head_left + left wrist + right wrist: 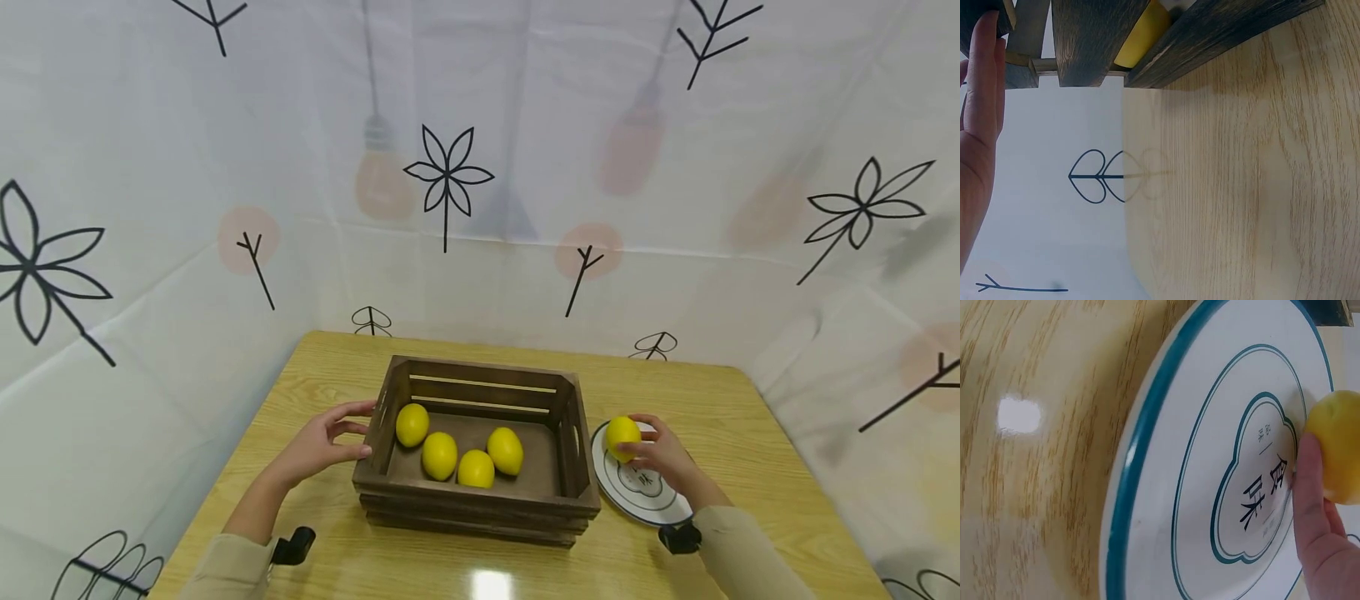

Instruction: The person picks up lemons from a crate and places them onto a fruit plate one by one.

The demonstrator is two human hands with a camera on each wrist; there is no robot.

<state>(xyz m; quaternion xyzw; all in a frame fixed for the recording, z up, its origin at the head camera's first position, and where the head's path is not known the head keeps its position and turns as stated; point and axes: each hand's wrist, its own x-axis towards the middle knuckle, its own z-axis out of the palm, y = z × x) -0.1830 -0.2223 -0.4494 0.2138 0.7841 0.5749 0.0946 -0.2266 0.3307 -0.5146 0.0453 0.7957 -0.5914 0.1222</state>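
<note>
A dark brown wooden crate (480, 510) stands on the table with several lemons (439, 456) inside. My left hand (324, 446) rests its fingertips against the left end of the crate, its fingers fairly straight. In the left wrist view those fingers (984, 81) lie along a dark slat, and part of a lemon (1142, 36) shows between the slats. To the right of the crate, my right hand (663, 458) grips another lemon (622, 437) over the far part of a white plate (652, 507). The right wrist view shows this lemon (1338, 450) with fingers against its side.
The light wood table (675, 387) carries the crate and the plate. Behind and to both sides hangs a white cloth (480, 283) printed with plants and lamps. The plate has a teal rim (1124, 506) and dark characters at its middle, and lies close beside the crate.
</note>
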